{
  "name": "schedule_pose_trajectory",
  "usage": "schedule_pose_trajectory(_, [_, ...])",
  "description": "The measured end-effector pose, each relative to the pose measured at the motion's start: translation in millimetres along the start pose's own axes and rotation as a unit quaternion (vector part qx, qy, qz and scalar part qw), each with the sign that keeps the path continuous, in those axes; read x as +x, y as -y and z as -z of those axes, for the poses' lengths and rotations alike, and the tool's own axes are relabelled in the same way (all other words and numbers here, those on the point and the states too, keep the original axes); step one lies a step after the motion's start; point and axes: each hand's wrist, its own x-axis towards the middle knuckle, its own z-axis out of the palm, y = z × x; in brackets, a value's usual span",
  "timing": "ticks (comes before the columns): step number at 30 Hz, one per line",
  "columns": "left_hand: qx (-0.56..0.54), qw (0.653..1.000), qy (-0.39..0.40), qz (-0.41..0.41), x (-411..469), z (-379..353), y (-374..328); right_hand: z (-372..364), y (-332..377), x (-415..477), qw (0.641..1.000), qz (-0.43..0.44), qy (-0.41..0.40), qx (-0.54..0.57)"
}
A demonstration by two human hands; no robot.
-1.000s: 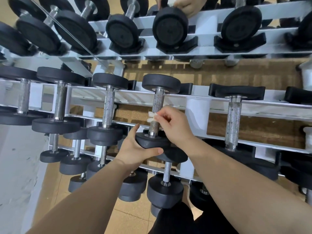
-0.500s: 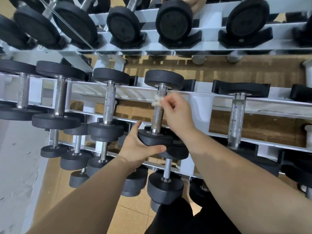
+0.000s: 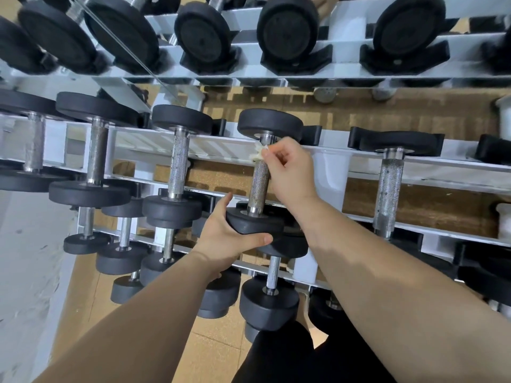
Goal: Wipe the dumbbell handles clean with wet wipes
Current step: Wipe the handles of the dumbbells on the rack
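Atop handle (image 3: 258, 186), R hand (image 3: 290, 172) pinches wipe (image 3: 258, 153).

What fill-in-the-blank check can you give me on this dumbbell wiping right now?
1. The right hand pinches a white ____ against the dumbbell handle.
2. The left hand grips the black ____ at the handle's near end.
3. The right hand works at the handle's ____ end, away from the left hand.

Missing words: wipe; weight; far.
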Motion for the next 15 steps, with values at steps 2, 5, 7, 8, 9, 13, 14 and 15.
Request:
schedule_pose_trajectory(2, [0.001, 1.0, 0.0, 0.001, 0, 0, 0, -1, 2, 1, 1.0, -0.013, -0.019, 0.015])
schedule_pose_trajectory(5, [0.001, 1.0, -0.001, -0.002, 0, -1, 0, 6, -7, -25, 0.999, -0.024, 0.031, -0.007])
schedule_pose_trajectory(7, [-0.005, 1.0, -0.006, -0.005, 0, -1, 2, 12, -15, -46, 0.994, -0.009, 0.098, -0.048])
schedule_pose_trajectory(8, [-0.009, 1.0, -0.009, -0.006, 0, -2, 2, 14, -17, -51, 0.99, 0.005, 0.121, -0.067])
schedule_pose_trajectory(9, [-0.012, 1.0, -0.01, -0.005, 0, -3, 3, 15, -17, -50, 0.988, 0.018, 0.128, -0.085])
schedule_pose_trajectory(13, [0.005, 1.0, -0.024, -0.006, -3, -10, 0, 7, 5, -14, 0.988, 0.037, 0.054, -0.139])
schedule_pose_trajectory(14, [0.015, 0.999, -0.029, -0.009, -4, -12, -1, 6, 10, -4, 0.99, 0.026, 0.026, -0.135])
schedule_pose_trajectory(15, [0.024, 0.999, -0.033, -0.011, -6, -14, -3, 6, 12, 2, 0.991, 0.018, 0.003, -0.136])
